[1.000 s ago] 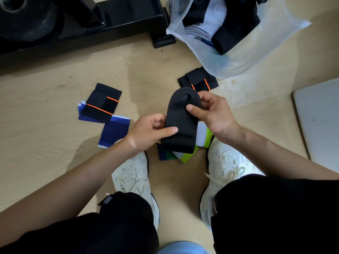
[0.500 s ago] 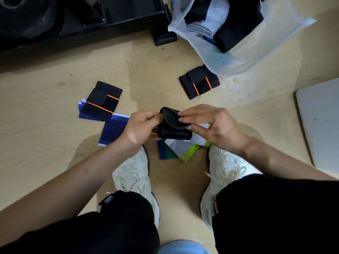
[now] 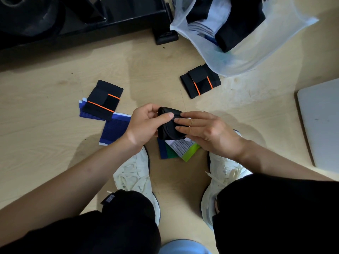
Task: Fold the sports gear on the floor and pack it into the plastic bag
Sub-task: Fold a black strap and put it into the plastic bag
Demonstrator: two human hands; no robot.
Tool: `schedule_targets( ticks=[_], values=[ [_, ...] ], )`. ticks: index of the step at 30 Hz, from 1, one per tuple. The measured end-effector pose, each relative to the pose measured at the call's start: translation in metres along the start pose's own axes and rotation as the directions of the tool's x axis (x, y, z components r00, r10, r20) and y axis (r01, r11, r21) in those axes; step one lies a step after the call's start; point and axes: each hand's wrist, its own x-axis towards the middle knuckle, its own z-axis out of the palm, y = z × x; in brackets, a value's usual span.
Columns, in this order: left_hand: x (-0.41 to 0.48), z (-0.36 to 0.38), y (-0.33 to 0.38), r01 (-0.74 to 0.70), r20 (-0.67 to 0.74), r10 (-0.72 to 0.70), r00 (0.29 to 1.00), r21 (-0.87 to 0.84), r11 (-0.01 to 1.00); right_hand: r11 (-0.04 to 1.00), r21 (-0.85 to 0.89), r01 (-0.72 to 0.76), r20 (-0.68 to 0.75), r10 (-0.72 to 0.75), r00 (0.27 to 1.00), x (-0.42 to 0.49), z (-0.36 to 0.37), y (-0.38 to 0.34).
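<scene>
A black sleeve (image 3: 169, 128), folded into a short bundle, sits between both hands above the floor. My left hand (image 3: 145, 125) grips its left end, thumb on top. My right hand (image 3: 203, 130) presses straight fingers onto its right side. Under them lies a blue, green and white mesh piece (image 3: 178, 148). A black wrap with orange lines (image 3: 103, 99) rests on blue bands (image 3: 114, 130) at the left. A second black wrap (image 3: 200, 81) lies beside the clear plastic bag (image 3: 229, 61), which holds folded black and white clothes.
Black gym equipment with a foot (image 3: 165, 36) fills the top left. A grey slab (image 3: 321, 121) lies at the right edge. My white shoes (image 3: 134, 173) stand on the wooden floor below my hands.
The long black sleeve was folded down into a compact bundle. My hands closed in around it and my right fingers now lie flat on top.
</scene>
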Motion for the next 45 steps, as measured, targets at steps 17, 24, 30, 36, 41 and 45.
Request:
schedule_targets(
  ticks=[17, 24, 30, 36, 41, 45],
  values=[
    [-0.001, 0.012, 0.023, -0.147, 0.141, 0.158, 0.977, -0.088, 0.985, 0.536, 0.743, -0.400, -0.015, 0.612, 0.791, 0.013, -0.029, -0.004],
    [0.004, 0.013, 0.077, -0.616, -0.018, 0.653, 0.757, 0.311, 0.723, 0.646, 0.691, -0.326, -0.279, 0.654, 0.703, 0.022, -0.104, -0.001],
    [0.018, 0.014, 0.111, -0.676, -0.007, 0.909, 0.418, 0.666, 0.316, 0.774, 0.437, -0.458, -0.491, 0.632, 0.600, 0.050, -0.131, 0.038],
    [0.048, 0.025, 0.128, -0.639, 0.155, 0.901, 0.405, 0.753, 0.158, 0.818, 0.246, -0.520, -0.478, 0.569, 0.669, 0.092, -0.112, 0.086],
    [0.062, 0.025, 0.147, -0.690, 0.127, 0.909, 0.397, 0.694, 0.205, 0.848, 0.194, -0.493, -0.461, 0.523, 0.717, 0.127, -0.108, 0.114],
    [0.063, 0.024, 0.167, -0.731, 0.108, 0.912, 0.395, 0.639, 0.241, 0.910, 0.120, -0.398, -0.385, 0.412, 0.826, 0.159, -0.108, 0.129]
  ],
)
